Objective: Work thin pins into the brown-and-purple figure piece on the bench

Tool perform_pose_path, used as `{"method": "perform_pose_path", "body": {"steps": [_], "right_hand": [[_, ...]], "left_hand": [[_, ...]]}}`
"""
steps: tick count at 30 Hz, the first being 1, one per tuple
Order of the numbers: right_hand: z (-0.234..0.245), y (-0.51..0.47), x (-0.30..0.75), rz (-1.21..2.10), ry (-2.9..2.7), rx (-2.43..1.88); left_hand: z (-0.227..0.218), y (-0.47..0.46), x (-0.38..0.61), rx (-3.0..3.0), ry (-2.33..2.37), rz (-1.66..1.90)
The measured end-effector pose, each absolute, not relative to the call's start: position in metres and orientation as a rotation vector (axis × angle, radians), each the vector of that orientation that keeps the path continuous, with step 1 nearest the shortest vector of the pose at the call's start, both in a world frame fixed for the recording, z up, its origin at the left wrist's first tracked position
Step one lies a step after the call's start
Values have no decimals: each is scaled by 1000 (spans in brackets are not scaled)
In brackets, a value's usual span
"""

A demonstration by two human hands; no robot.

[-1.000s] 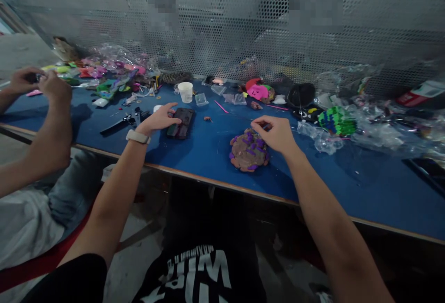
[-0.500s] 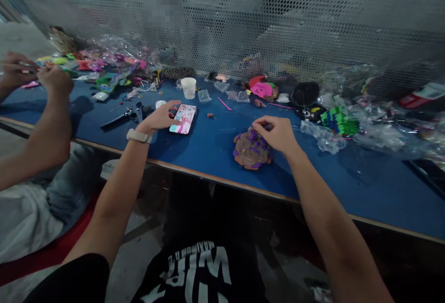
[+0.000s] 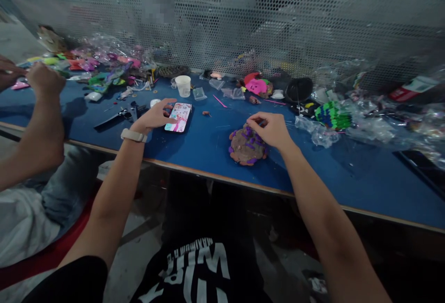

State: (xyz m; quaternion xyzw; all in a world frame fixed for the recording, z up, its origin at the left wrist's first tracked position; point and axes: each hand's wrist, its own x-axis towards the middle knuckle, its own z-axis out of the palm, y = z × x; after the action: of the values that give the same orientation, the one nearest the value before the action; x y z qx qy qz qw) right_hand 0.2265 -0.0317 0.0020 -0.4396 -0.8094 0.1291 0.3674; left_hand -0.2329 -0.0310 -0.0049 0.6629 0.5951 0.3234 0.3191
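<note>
My left hand (image 3: 156, 115) is closed on a lit smartphone (image 3: 180, 117), fingers at its far left corner and thumb on the screen, which reads 11:18. My right hand (image 3: 271, 129) has its thumb and fingertips pinched at the far edge of a round, lumpy clay piece (image 3: 246, 149). The clay is grey-brown with purple strips and brown lumps round its rim, and it lies on the blue table (image 3: 208, 150). Whether anything small sits between those fingertips is hidden. A small brown clay bit (image 3: 206, 113) lies between the two hands.
Black scissors-like tool (image 3: 120, 116), white paper cup (image 3: 183, 86) and pink stick (image 3: 219, 101) lie beyond my hands. Plastic wrappers (image 3: 378, 124) and coloured clay pieces (image 3: 257, 86) crowd the metal mesh (image 3: 222, 20). A co-worker's hands (image 3: 45, 78) are at the far left.
The whole view has shifted slightly, so everything sits a little further left. My left hand stays at the phone, and my right hand stays pinched at the clay's edge.
</note>
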Motion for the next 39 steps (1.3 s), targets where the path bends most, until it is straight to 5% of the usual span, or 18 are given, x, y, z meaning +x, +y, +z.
{"method": "perform_pose_path", "body": {"steps": [12, 17, 28, 39], "right_hand": [[2, -32, 225, 331, -2074, -1104], [0, -30, 225, 275, -2005, -1075], [-7, -26, 230, 403, -1850, -1153], [7, -43, 217, 178, -1961, -1117]], "left_hand": [[-8, -25, -235, 1718, 1613, 882], [-1, -28, -211, 1722, 1833, 1263], [19, -9, 8, 2525, 1153, 913], [-16, -2, 15, 2449, 914, 1099]]}}
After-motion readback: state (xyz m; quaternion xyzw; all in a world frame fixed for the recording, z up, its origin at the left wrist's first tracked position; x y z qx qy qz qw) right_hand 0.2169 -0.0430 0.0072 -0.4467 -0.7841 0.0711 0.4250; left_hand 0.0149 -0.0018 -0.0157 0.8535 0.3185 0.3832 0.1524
